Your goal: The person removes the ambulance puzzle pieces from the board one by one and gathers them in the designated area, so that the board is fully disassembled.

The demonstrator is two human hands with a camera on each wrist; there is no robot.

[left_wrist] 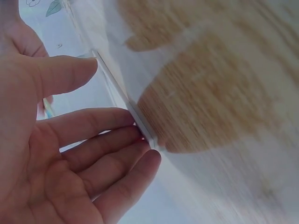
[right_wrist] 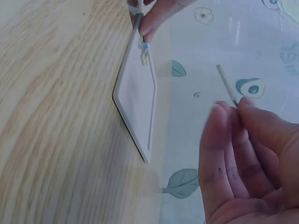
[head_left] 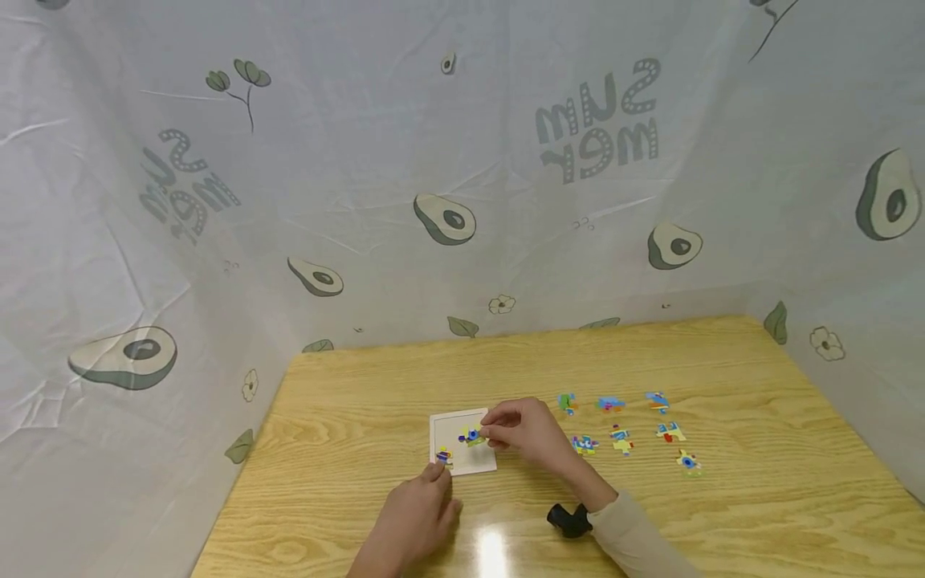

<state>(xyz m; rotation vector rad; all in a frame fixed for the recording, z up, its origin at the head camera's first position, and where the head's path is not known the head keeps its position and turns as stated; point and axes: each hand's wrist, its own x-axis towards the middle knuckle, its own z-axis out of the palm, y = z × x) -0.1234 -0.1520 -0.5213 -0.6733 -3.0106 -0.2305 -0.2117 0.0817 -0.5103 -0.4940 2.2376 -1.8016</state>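
Between thumb and fingers my right hand (head_left: pixel 533 437) pinches a colourful jigsaw piece (head_left: pixel 473 435) over the white puzzle tray (head_left: pixel 480 466). The right wrist view shows this jigsaw piece (right_wrist: pixel 226 83) edge-on, raised above the tray (right_wrist: pixel 133 93). Another jigsaw piece (head_left: pixel 443 457) lies in the tray's near left corner, with fingertips of my left hand (head_left: pixel 417 514) right at it. In the left wrist view, the left hand (left_wrist: pixel 70 140) has its fingers extended along the tray's edge (left_wrist: pixel 140 122), the thumb apart from them.
Several loose jigsaw pieces lie in rows to the right, among them a green one (head_left: pixel 567 403) and a yellow one with a blue circle (head_left: pixel 689 462). A black object (head_left: pixel 568 522) is by the right wrist. A printed curtain (head_left: pixel 376 160) encloses the wooden table (head_left: pixel 347 417).
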